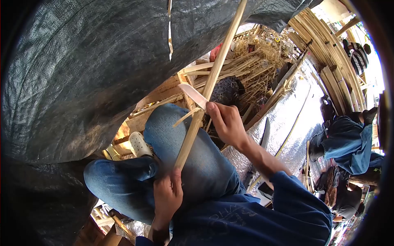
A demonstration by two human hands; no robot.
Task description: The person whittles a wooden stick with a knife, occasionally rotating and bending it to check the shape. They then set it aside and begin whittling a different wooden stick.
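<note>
A long bamboo strip (pixel 213 76) slants up from my lap past the top of the head view. My left hand (pixel 167 192) is closed round its lower end, by my thigh. In my right hand (pixel 226 123) is a knife, its fingers wrapped round the handle, which they hide. The broad pale knife blade (pixel 194 96) lies across the strip and points to the upper left. Just below the blade, a thin shaving (pixel 186 117) sticks out from the strip's side.
A dark tarp (pixel 90 78) hangs close on the left. Beyond my knees lies a heap of bamboo strips and shavings (pixel 262 61). Long bamboo slats (pixel 324 37) are stacked at upper right. A larger blade (pixel 266 133) rests on the silvery floor sheet (pixel 293 119). Another person (pixel 344 141) sits at right.
</note>
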